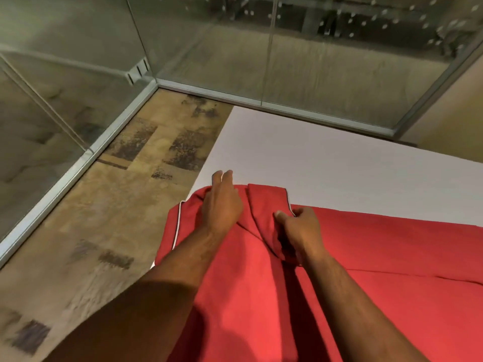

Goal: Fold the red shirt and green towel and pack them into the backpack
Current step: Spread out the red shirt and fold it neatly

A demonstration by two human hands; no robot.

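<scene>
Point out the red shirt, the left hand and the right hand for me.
red shirt (pixel 379 257): head view, flat cloth right of the hands.
left hand (pixel 222 205): head view, back of the hand.
right hand (pixel 300 228): head view, back of the hand.

Your left hand (pixel 222 202) presses flat on the red shirt (pixel 261 296) spread over the white worktop (pixel 326 163), while your right hand (pixel 300 228) pinches a fold.

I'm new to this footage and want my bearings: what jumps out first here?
The red shirt fills the lower right, spread over the white table. On it, the left hand lies flat while the right hand pinches a fold. Glass walls enclose the patterned floor.
</scene>
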